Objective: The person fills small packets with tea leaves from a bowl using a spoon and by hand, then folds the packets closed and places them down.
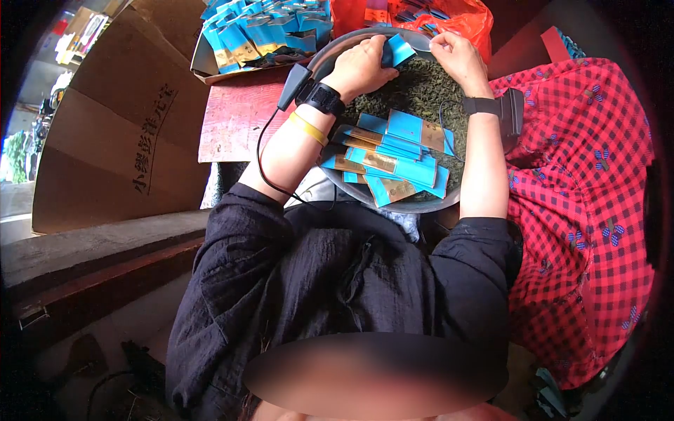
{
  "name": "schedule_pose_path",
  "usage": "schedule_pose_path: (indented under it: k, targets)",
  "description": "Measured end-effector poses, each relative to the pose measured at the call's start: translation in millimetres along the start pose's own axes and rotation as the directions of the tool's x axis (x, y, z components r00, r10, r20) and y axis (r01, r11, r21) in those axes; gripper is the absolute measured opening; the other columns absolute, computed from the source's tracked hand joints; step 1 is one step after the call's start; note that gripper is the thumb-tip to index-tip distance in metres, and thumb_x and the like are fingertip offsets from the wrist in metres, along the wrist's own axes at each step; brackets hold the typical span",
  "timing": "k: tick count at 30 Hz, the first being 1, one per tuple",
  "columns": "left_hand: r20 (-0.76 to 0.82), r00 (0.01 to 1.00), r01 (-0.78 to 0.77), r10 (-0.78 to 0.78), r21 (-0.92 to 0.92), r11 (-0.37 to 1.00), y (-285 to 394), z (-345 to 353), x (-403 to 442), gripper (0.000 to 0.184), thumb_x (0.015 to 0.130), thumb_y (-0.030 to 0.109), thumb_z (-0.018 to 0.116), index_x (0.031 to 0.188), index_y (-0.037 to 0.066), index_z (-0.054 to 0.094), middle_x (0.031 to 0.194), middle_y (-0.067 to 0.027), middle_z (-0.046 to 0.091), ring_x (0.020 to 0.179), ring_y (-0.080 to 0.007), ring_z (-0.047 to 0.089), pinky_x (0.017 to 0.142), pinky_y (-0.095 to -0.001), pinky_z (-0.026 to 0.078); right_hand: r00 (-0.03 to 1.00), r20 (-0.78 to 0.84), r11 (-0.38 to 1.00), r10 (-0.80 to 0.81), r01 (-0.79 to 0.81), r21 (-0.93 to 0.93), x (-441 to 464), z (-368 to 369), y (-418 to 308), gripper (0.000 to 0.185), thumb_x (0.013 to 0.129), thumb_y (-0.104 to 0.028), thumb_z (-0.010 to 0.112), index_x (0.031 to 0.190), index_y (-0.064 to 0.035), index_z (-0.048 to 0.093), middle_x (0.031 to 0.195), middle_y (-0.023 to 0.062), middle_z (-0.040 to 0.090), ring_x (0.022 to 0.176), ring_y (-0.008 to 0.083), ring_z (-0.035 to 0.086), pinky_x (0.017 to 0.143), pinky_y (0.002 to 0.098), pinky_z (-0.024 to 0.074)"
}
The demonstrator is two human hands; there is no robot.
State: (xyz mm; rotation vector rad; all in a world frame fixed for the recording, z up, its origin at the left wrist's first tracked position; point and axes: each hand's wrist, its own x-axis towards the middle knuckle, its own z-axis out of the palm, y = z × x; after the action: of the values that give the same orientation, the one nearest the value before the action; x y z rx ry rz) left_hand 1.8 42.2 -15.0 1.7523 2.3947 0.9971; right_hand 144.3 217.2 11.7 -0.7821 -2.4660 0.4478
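A large grey basin [456, 189] holds dark green dried leaves [414, 88] that look like tea. My left hand [361, 67] is closed around a small blue packet [401, 50] over the basin's far side. Just to the right, my right hand [460, 62] pinches a small pale, see-through piece like a scoop [420, 44], close beside the packet. Whether the two touch I cannot tell. On the leaves at the near side lies a loose pile of flat blue and gold packets [393, 165].
A carton [203, 63] full of blue packets stands on a red board [239, 112] at the back left. Behind the basin is a red plastic bag [470, 21]. A big cardboard box [105, 133] stands left, and red checked cloth [576, 175] hangs right.
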Motion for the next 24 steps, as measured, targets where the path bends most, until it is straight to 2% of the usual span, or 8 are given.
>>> schedule_pose_path:
  k: [7,13,15,16,18,20,22,24]
  targets:
    - [-0.013,0.999,-0.032,0.032,0.013,0.999,-1.8,1.1,0.4,0.063,0.073,0.033,0.077,0.121,0.002,0.049,0.098,-0.0190,0.064,0.095,-0.0366,0.062,0.080,-0.0439,0.050,0.999,0.033,0.997,-0.032,0.030,0.071,-0.6,-0.1,-1.4,0.023,0.084,-0.032,0.063,0.093,-0.0109,0.065,0.063,-0.0014,0.054,0.060,0.0085,0.051,0.057,0.0291,0.0416]
    - [0.041,0.999,0.012,-0.014,0.064,0.998,0.4,0.2,1.2,0.065,0.073,0.037,0.075,0.121,0.001,0.049,0.107,-0.0210,0.063,0.102,-0.0356,0.061,0.085,-0.0440,0.049,0.982,0.151,0.988,-0.110,0.091,0.126,-1.8,1.0,-11.9,0.019,0.086,-0.025,0.063,0.093,-0.0072,0.065,0.063,-0.0038,0.050,0.060,0.0056,0.048,0.055,0.0263,0.0389]
    - [0.083,0.996,0.023,-0.029,0.068,0.997,1.3,-0.4,1.6,0.066,0.073,0.039,0.075,0.120,0.000,0.050,0.112,-0.0218,0.061,0.105,-0.0350,0.059,0.087,-0.0439,0.049,0.942,0.294,0.965,-0.160,0.086,0.250,-0.4,5.7,-13.8,0.022,0.083,-0.028,0.063,0.094,-0.0096,0.067,0.072,0.0058,0.063,0.069,0.0153,0.062,0.064,0.0308,0.0482]
    - [0.083,0.996,0.024,-0.030,0.067,0.997,1.4,-0.7,1.4,0.066,0.073,0.039,0.075,0.120,0.000,0.050,0.112,-0.0218,0.061,0.105,-0.0350,0.059,0.087,-0.0439,0.049,0.942,0.295,0.965,-0.160,0.086,0.250,-1.9,7.6,-15.6,0.022,0.083,-0.028,0.063,0.094,-0.0096,0.067,0.072,0.0058,0.063,0.069,0.0153,0.062,0.064,0.0308,0.0482]
    - [0.090,0.996,0.003,-0.011,0.084,0.996,1.7,-0.9,0.9,0.062,0.074,0.038,0.074,0.118,0.001,0.051,0.109,-0.0219,0.062,0.103,-0.0357,0.060,0.086,-0.0445,0.049,0.932,0.290,0.949,-0.219,0.133,0.287,-5.9,10.7,-19.2,0.016,0.087,-0.015,0.063,0.096,-0.0021,0.065,0.071,-0.0042,0.055,0.065,0.0044,0.049,0.058,0.0229,0.0409]
    - [0.104,0.994,0.009,-0.017,0.079,0.997,1.6,-1.5,2.2,0.059,0.075,0.038,0.073,0.116,0.002,0.052,0.107,-0.0218,0.063,0.101,-0.0360,0.061,0.085,-0.0449,0.049,0.920,0.315,0.929,-0.232,0.114,0.352,-6.1,9.9,-22.3,0.018,0.088,-0.016,0.063,0.098,-0.0022,0.065,0.075,-0.0030,0.057,0.067,0.0046,0.050,0.060,0.0225,0.0426]
    - [0.119,0.993,0.014,-0.023,0.075,0.997,1.8,-1.4,2.3,0.056,0.075,0.037,0.072,0.115,0.002,0.053,0.105,-0.0216,0.064,0.100,-0.0363,0.061,0.084,-0.0453,0.049,0.918,0.327,0.821,-0.226,-0.001,0.571,-6.6,7.8,-27.7,0.018,0.090,-0.017,0.062,0.102,-0.0031,0.065,0.078,-0.0018,0.060,0.067,0.0044,0.052,0.061,0.0210,0.0445]
    - [0.093,0.996,0.012,-0.020,0.079,0.997,2.7,-1.1,2.0,0.051,0.077,0.036,0.071,0.111,0.003,0.054,0.102,-0.0211,0.065,0.097,-0.0365,0.062,0.082,-0.0462,0.050,0.925,0.295,0.768,-0.239,-0.006,0.641,-4.2,6.6,-27.8,0.019,0.091,-0.018,0.060,0.103,-0.0035,0.065,0.078,-0.0008,0.061,0.068,0.0046,0.054,0.061,0.0205,0.0454]
